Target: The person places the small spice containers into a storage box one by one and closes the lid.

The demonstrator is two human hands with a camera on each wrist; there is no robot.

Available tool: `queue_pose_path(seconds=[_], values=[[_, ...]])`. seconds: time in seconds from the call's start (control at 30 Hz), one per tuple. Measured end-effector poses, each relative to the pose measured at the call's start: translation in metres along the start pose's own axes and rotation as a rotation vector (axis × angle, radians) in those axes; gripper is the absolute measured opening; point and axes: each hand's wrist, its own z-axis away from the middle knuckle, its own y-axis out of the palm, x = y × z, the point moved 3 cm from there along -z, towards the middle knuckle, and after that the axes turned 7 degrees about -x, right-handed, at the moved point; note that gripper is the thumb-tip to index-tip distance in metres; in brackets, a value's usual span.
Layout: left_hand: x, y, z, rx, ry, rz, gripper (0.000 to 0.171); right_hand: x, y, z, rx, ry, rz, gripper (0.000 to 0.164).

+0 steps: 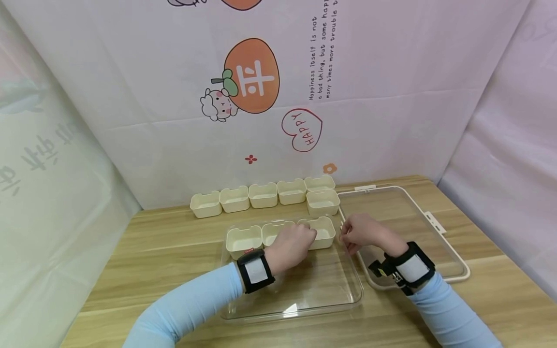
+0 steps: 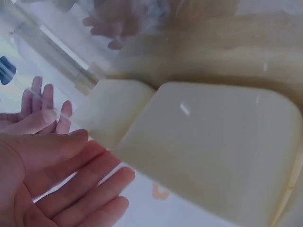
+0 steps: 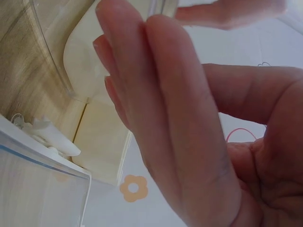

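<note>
Three cream bins line the back of a clear tray (image 1: 300, 309). My left hand (image 1: 290, 246) reaches over the tray, its fingertips right at the rim of the rightmost cream bin (image 1: 323, 232). In the left wrist view the fingers of this hand (image 2: 71, 179) are spread and loosely bent, and the thumb lies near the bin's edge. On the tray's right side is my right hand (image 1: 363, 231). Close up in the right wrist view, its long fingers (image 3: 156, 104) are fairly straight, with fingertips against the clear rim (image 3: 163, 7).
Along the back of the wooden table (image 1: 174, 261), several cream bins (image 1: 263, 195) stand in a row, with another bin (image 1: 323, 202) in front of the row's right end. A clear lid with a white frame (image 1: 457, 251) and side clips lies at the right. Printed cloth (image 1: 370, 96) hangs behind.
</note>
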Motion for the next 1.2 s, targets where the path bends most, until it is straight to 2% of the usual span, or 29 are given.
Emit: queue_pose_path(seconds=[0.13, 0.3, 0.57, 0.8, 1.2], values=[[0.002, -0.005, -0.007, -0.037, -0.021, 0.024, 0.009, -0.002, -0.001, -0.001, 0.0, 0.008, -0.014, 0.013], [0.005, -0.01, -0.018, -0.068, -0.037, 0.001, 0.013, -0.003, -0.002, -0.001, 0.006, 0.006, -0.022, 0.013], [0.009, -0.006, -0.034, -0.08, -0.051, -0.029, 0.016, -0.004, -0.002, -0.001, 0.007, 0.01, -0.028, 0.012], [0.015, -0.004, -0.05, -0.029, -0.105, 0.014, 0.018, -0.002, -0.003, 0.001, 0.005, 0.002, -0.024, 0.012], [0.026, 0.009, -0.071, 0.038, -0.097, 0.035, 0.018, 0.0, -0.002, 0.002, 0.008, 0.01, -0.027, 0.012]])
